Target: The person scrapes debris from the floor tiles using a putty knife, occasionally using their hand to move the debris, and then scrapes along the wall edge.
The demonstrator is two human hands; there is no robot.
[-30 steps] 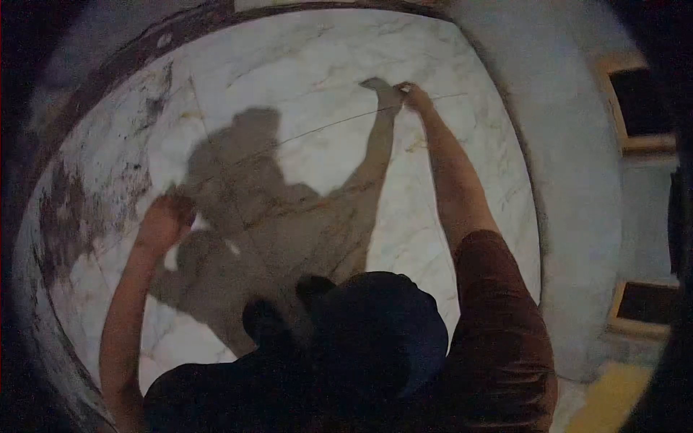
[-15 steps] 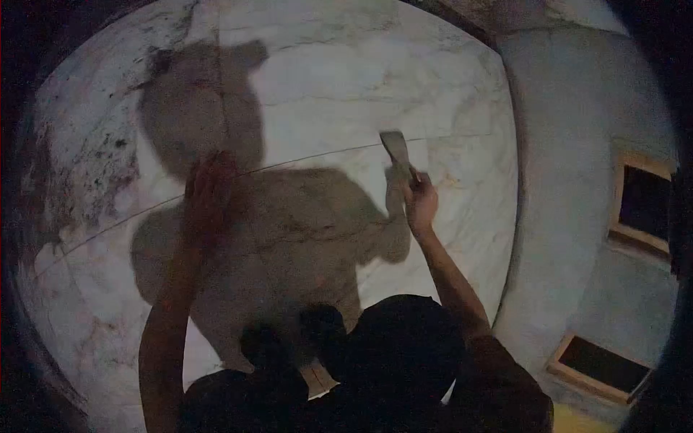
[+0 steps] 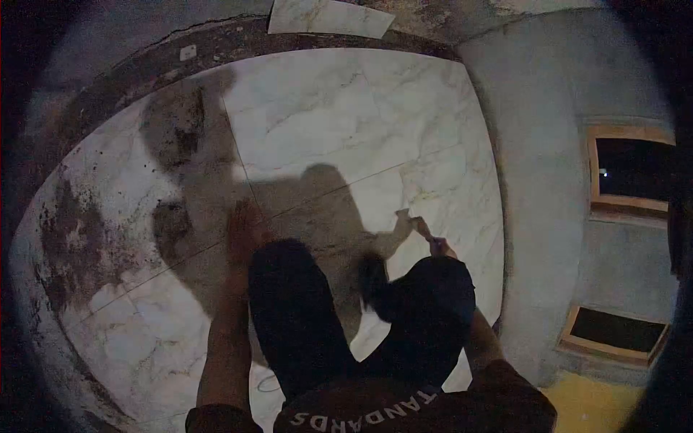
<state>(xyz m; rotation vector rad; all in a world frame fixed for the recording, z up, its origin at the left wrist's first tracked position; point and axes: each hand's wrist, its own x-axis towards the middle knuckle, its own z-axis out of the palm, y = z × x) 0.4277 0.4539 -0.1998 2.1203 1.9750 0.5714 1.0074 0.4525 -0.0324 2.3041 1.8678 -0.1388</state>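
Beyond my right knee, my right hand (image 3: 442,247) is closed on the handle of a flat-bladed scraper (image 3: 419,224). The blade points up and left over the pale marbled tile floor (image 3: 310,94). My left hand (image 3: 247,224) is in dark shadow beside my left knee, low over or on the tiles near a joint line. Its fingers are too dim to make out, and so is anything under them. My shadow covers the middle of the floor.
Dark dirt patches (image 3: 72,231) mark the tiles at the left. A loose tile piece (image 3: 328,18) lies beyond the far floor edge. A grey wall (image 3: 538,180) with wood-framed openings (image 3: 593,169) stands at the right. My bent knees are close in front.
The view has shifted, showing more of the far edge and my legs. My right hand with the scraper is now lower and closer to my right knee. The blade is tilted further left.
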